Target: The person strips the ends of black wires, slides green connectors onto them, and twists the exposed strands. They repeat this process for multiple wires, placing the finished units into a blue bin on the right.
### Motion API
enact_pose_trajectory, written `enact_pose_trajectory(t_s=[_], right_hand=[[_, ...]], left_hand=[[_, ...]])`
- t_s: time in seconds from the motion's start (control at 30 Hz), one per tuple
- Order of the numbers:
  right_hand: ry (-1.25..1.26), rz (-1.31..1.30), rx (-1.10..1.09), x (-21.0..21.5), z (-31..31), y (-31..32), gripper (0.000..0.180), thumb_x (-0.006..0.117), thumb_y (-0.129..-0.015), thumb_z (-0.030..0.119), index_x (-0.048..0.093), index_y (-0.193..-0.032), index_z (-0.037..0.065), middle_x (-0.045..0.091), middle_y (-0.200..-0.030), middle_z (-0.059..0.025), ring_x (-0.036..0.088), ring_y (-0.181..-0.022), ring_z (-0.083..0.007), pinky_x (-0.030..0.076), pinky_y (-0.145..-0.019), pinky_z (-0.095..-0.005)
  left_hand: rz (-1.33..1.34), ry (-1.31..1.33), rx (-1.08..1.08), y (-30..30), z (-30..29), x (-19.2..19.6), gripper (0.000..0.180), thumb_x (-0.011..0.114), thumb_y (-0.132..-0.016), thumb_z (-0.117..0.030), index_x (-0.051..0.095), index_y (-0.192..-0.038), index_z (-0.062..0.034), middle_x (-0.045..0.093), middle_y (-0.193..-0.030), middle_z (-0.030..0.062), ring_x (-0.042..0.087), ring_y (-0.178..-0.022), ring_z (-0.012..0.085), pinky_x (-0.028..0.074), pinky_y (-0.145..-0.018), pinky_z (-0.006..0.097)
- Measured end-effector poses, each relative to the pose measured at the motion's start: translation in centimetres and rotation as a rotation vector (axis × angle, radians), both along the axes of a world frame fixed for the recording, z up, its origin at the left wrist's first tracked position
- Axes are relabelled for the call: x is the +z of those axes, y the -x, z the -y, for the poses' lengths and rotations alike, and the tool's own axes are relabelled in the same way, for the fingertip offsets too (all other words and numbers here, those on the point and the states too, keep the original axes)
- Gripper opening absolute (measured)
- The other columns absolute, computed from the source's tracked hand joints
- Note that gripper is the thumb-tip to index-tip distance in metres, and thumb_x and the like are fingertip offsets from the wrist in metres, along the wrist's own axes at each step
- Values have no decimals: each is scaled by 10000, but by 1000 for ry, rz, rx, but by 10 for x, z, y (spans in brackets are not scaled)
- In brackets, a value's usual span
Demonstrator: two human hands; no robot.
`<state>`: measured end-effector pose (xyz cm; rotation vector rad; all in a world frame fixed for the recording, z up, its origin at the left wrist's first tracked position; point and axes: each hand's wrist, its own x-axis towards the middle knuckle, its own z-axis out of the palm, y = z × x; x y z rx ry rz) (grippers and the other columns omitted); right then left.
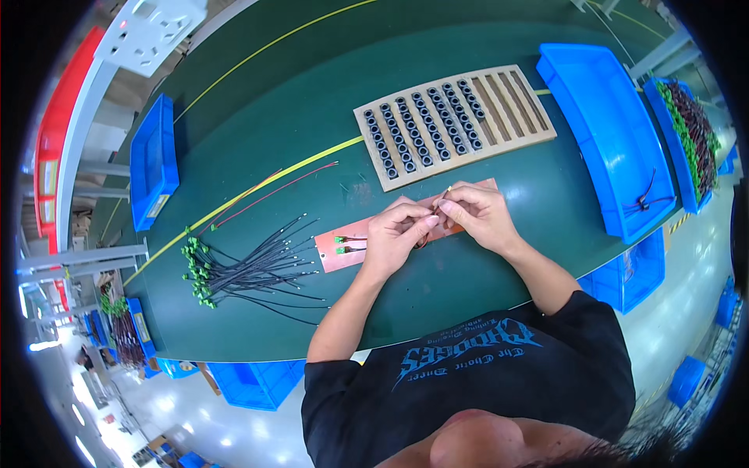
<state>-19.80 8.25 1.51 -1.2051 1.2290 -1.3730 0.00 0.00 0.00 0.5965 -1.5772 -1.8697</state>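
Hands: left hand (pixel 396 232) and right hand (pixel 484 217) pinch a thin dark wire (pixel 446 193), fingertips squeezed together on it | Where: over the pink board (pixel 331 264), between both hands | Trouble: a loose pinch might drop it; a hard tug might drag the green plugs (pixel 340 250), if joined, which I can't tell

On the table (pixel 304 101), the board (pixel 355 231) lies under the left hand (pixel 398 234) and right hand (pixel 477 217), wires (pixel 242 273) to its left, the rack (pixel 511 143) behind, rings (pixel 431 125) in its left slots. A bin (pixel 152 168) stands behind the wires; a second bin (pixel 601 109) stands right of the rack, a lead (pixel 642 204) inside.
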Motion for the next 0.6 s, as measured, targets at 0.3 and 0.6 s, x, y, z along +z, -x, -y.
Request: enact_pose_trajectory(t_s=[0.3,0.6], right_hand=[[-9,134,-39,1,-2,1,135,645,-1035,65,721,-1048,-46,693,-1053,-97,723,-883,-141,627,-737,-264],[-19,111,-31,-2,-2,1,134,649,-1036,70,722,-1054,-41,701,-1055,-92,722,-866,-135,598,-712,-254]], left_hand=[[-7,-49,-32,2,3,4,89,650,-1018,-21,698,-1044,49,626,-966,100,679,-768,169,546,-604,271],[5,-33,-19,3,3,9,90,644,-1019,-18,685,-1041,59,619,-1137,133,685,-783,174,521,-587,263]])
